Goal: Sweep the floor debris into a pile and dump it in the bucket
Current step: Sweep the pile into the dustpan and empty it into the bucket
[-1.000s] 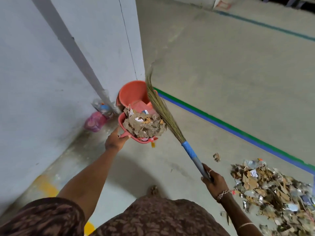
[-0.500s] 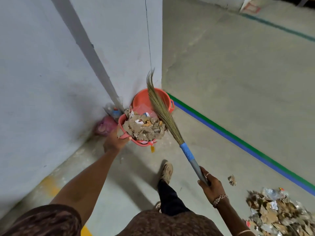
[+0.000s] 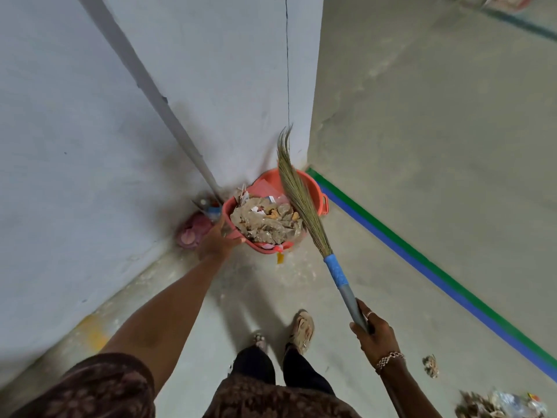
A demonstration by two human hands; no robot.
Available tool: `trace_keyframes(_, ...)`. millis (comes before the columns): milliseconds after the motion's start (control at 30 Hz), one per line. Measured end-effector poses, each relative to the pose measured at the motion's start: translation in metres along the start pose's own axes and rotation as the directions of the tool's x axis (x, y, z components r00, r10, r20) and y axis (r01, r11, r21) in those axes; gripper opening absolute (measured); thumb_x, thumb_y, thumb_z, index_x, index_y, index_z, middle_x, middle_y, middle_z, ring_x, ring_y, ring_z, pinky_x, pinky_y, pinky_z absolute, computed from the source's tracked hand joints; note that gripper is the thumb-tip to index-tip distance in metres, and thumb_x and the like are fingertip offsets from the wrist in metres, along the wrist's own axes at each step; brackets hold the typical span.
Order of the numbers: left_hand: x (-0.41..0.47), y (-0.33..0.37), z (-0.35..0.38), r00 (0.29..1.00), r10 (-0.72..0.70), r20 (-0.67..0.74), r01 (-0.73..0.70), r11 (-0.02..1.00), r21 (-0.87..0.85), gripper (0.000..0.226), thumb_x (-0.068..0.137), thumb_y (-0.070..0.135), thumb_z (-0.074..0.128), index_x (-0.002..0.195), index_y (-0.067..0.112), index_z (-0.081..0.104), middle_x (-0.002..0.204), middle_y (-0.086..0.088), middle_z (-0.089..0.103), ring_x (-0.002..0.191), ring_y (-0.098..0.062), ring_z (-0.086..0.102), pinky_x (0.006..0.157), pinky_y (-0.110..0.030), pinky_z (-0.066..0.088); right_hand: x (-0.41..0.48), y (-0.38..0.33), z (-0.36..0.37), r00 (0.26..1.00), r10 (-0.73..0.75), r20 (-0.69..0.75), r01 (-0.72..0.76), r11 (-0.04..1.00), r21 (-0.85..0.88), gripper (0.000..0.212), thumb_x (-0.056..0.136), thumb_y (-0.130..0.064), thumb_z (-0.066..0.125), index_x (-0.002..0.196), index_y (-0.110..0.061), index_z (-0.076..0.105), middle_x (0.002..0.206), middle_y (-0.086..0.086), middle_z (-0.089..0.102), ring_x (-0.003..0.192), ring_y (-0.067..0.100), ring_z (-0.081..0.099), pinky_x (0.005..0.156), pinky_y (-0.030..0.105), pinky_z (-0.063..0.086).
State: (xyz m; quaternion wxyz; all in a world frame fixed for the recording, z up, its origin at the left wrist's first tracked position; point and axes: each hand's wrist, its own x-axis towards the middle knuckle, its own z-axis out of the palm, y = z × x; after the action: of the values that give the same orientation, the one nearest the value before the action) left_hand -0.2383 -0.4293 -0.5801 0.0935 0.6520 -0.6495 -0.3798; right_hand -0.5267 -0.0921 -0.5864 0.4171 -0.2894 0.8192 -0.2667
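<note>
Since half a second ago the person has stepped closer to the corner, so both feet now show at 6 o'clock, and the loaded dustpan (image 3: 260, 247) now covers the near left part of the orange bucket (image 3: 315, 191), where before it was in front of it. I cannot tell how high the dustpan is above the rim. The left hand (image 3: 215, 242) grips the dustpan's handle at its 8 o'clock side, fingers curled under it. The dustpan is heaped with brown and grey debris (image 3: 265, 221), scraps of paper and cardboard, and a small yellow tag (image 3: 280, 258) hangs below its near edge. The right hand (image 3: 373, 330), with a ring and a bracelet (image 3: 388, 359), is closed around the grey end of the broom (image 3: 304, 206). The broom points up to 11 o'clock from this hand. Its grass bristles cross the right edge of the dustpan and the bucket, and the tips reach the wall (image 3: 75, 146) behind. The two hands are well apart. The bucket stands against the wall corner at 12 o'clock from the person. A pink object (image 3: 193, 232) lies at 9 o'clock from the dustpan, at the foot of a grey pipe (image 3: 144, 82) that runs up the wall. The swept pile (image 3: 500, 405) is partly in view at 5 o'clock, blurred, with one loose scrap (image 3: 431, 366) near it. A green and blue floor stripe (image 3: 422, 267) runs from the bucket toward 4 o'clock.
</note>
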Motion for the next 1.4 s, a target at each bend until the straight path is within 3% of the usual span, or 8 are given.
trace_keyframes(67,0.024,0.008,0.004,1.000,-0.024,0.004,0.024,1.000,-0.020,0.078,0.067,0.044,0.086,0.136,0.033,0.053,0.111,0.011,0.073,0.104,-0.016,0.068,0.076,-0.026,0.051,0.025,-0.008,0.001,1.000,0.006,-0.002,-0.006,1.000,0.011,0.059,0.087,-0.011,0.072,0.142,-0.024,0.053,0.085,-0.007,0.063,0.063,0.006,0.056,0.063,0.027,0.048)
trace_keyframes(167,0.060,0.021,0.014,0.999,-0.027,0.039,0.030,0.996,-0.083,0.074,0.076,0.012,0.084,0.142,0.015,0.051,0.120,0.002,0.068,0.108,-0.017,0.063,0.070,-0.006,0.044,0.061,-0.018,0.007,1.000,0.018,-0.014,-0.018,1.000,0.019,0.059,0.087,-0.012,0.072,0.141,-0.024,0.054,0.083,-0.006,0.064,0.062,0.011,0.057,0.064,0.030,0.051)
trace_keyframes(300,0.117,0.010,0.035,0.998,-0.054,0.013,0.052,0.994,0.099,0.094,0.061,0.062,0.076,0.145,0.041,0.040,0.123,0.009,0.069,0.111,-0.020,0.064,0.090,-0.040,0.053,0.107,-0.023,0.020,1.000,0.029,-0.011,-0.029,0.999,-0.020,0.059,0.086,-0.015,0.073,0.142,-0.025,0.054,0.085,-0.004,0.064,0.065,0.014,0.059,0.066,0.028,0.049)
trace_keyframes(433,0.193,-0.036,0.080,0.996,-0.077,0.041,0.069,0.982,0.178,0.091,0.052,0.073,0.069,0.133,0.043,0.042,0.115,0.011,0.070,0.104,-0.020,0.068,0.087,-0.049,0.056,0.148,-0.029,0.037,0.998,0.054,-0.037,-0.057,0.994,-0.091,0.060,0.086,-0.016,0.073,0.142,-0.025,0.053,0.099,0.000,0.070,0.081,0.021,0.063,0.076,0.029,0.048)
trace_keyframes(767,0.272,-0.020,0.124,0.984,-0.172,0.046,0.137,0.893,0.428,0.042,0.077,0.046,0.075,0.108,0.028,0.053,0.096,0.001,0.070,0.084,-0.026,0.067,0.069,-0.033,0.053,0.209,-0.052,0.079,0.981,0.176,-0.082,-0.187,0.969,-0.159,0.062,0.090,-0.019,0.068,0.147,-0.027,0.045,0.107,0.009,0.072,0.087,0.031,0.066,0.075,0.031,0.050)
trace_keyframes(1033,0.307,-0.020,0.136,0.965,-0.195,0.175,0.079,0.853,0.515,0.031,0.085,0.054,0.058,0.097,0.025,0.055,0.089,0.004,0.066,0.080,-0.021,0.064,0.077,-0.040,0.059,0.195,-0.074,0.094,0.959,0.267,-0.094,-0.278,0.950,-0.142,0.063,0.090,-0.020,0.066,0.147,-0.034,0.043,0.089,-0.004,0.066,0.072,0.020,0.060,0.068,0.028,0.046)
trace_keyframes(1167,0.310,-0.002,0.132,0.965,-0.250,0.084,0.146,0.770,0.620,0.027,0.094,0.046,0.062,0.090,0.019,0.059,0.074,-0.002,0.063,0.068,-0.022,0.065,0.056,-0.031,0.054,0.185,-0.088,0.107,0.956,0.281,-0.080,-0.287,0.955,-0.079,0.065,0.089,-0.018,0.068,0.146,-0.035,0.044,0.097,-0.004,0.070,0.073,0.016,0.062,0.070,0.025,0.048)
trace_keyframes(1400,0.343,-0.023,0.141,0.964,-0.236,0.125,0.102,0.758,0.644,0.021,0.097,0.042,0.055,0.091,0.024,0.064,0.086,0.004,0.071,0.067,-0.009,0.064,0.050,-0.021,0.048,0.184,-0.110,0.131,0.954,0.299,-0.021,-0.299,0.950,-0.086,0.063,0.090,-0.013,0.063,0.148,-0.032,0.044,0.105,-0.002,0.072,0.068,0.009,0.060,0.066,0.014,0.045)
